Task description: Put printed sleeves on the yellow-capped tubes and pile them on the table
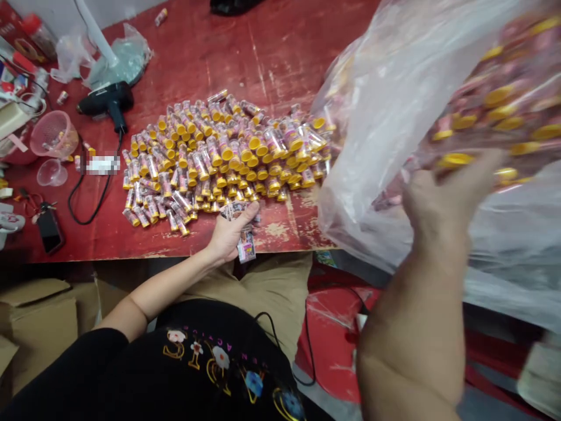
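Note:
My left hand (233, 231) is closed on a few small printed labels (246, 248), at the table's front edge. Just beyond it lies a large heap of small clear tubes (210, 153) with yellow caps and pink printed contents. On the right, my right hand (449, 190) reaches into the mouth of a big translucent plastic bag (372, 123). More yellow-capped tubes (504, 111) fill the bag around that hand. Motion blurs the right hand, and its fingertips are hidden among the tubes, so its grip does not show.
A black heat gun (109, 102) with a cord lies left of the heap on the red table (298, 52). Near it are a lamp base (120, 61), a pink basket (55, 131), a clear cup (51, 172) and a phone (49, 228). Cardboard boxes (44, 321) stand below left.

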Available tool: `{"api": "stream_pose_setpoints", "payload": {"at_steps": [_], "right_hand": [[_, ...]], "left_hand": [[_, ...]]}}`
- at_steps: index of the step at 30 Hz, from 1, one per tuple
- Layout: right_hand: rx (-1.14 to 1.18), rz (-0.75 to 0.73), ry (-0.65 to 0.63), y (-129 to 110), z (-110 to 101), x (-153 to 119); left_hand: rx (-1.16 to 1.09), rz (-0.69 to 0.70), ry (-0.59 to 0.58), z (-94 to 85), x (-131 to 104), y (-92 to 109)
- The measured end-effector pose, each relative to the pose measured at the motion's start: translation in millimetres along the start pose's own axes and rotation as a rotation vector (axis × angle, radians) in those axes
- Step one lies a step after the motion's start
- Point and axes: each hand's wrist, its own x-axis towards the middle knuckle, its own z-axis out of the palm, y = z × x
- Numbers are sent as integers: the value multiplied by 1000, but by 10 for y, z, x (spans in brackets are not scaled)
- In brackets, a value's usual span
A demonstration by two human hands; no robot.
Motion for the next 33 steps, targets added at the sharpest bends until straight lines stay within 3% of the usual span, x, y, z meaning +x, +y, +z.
{"api": "stream_pose_setpoints", "payload": {"at_steps": [2, 4, 6, 7, 9, 12, 15, 20, 23, 29, 33], "right_hand": [[99, 35, 85, -352, 90, -417], [191, 147, -244, -709, 277, -800], [303, 221, -364, -962, 516, -1069], [339, 247, -362, -1035, 626, -1156], [372, 281, -269, -1094, 787, -1258], [351, 313, -180, -1100, 861, -1326], [495, 358, -180, -1160, 780, -1367], [758, 245, 57, -1358, 519, -1402], [723, 177, 119, -1385, 499, -1424], [534, 62, 215, -1226, 696, -1532], [561, 21, 283, -1238, 689, -1648]], "left_hand": [[23, 43, 5, 34, -26, -20], [49, 73, -23, 62, -69, -41], [62, 69, -62, 78, -125, -55], [60, 56, -77, 79, -154, -58], [41, 60, -82, 70, -207, -59], [8, 151, -47, 51, -259, -58], [-32, 180, 3, 51, -279, -50], [-60, 88, -35, 66, -319, 22], [-44, 44, -62, 82, -371, 43], [-5, -33, -132, 116, -453, -8], [7, -11, -135, 124, -443, -25]]}}
